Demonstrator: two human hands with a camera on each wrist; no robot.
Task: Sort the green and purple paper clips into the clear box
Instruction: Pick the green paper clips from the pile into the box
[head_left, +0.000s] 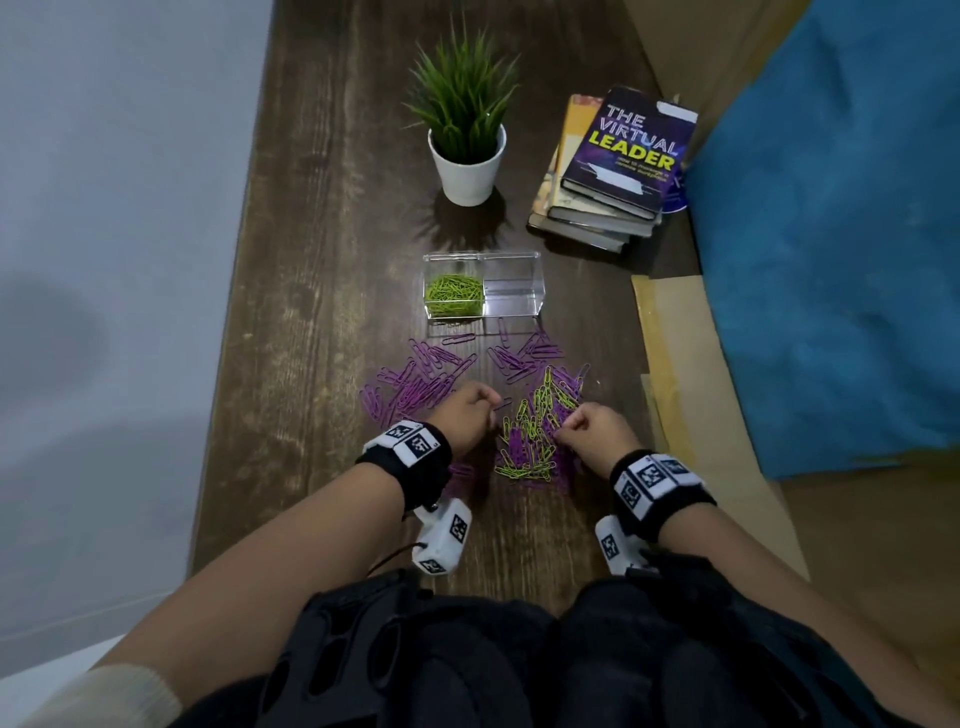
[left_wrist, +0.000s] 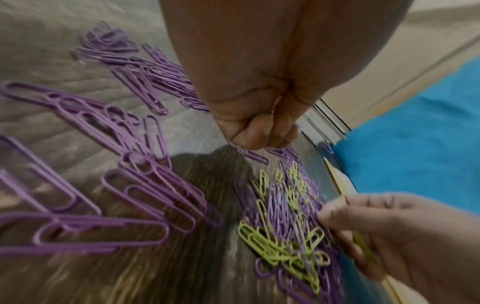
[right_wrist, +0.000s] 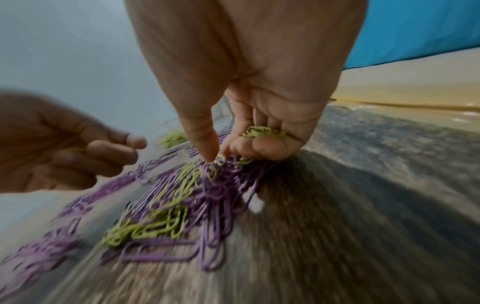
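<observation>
Purple and green paper clips (head_left: 537, 431), thin coated wire loops, lay in a mixed heap on the dark wood-grain table (head_left: 322, 291), short of the clear box (head_left: 511, 283), whose left compartment held green clips. Such clips were judged light, stiff, slippery and prone to interlock; pinching a single loop end should suit best. The right hand (right_wrist: 255, 131) pinched into the heap with green clips curled in its palm. The left hand (left_wrist: 257, 131) was clenched, apparently pinching something thin; blur prevented confirmation.
</observation>
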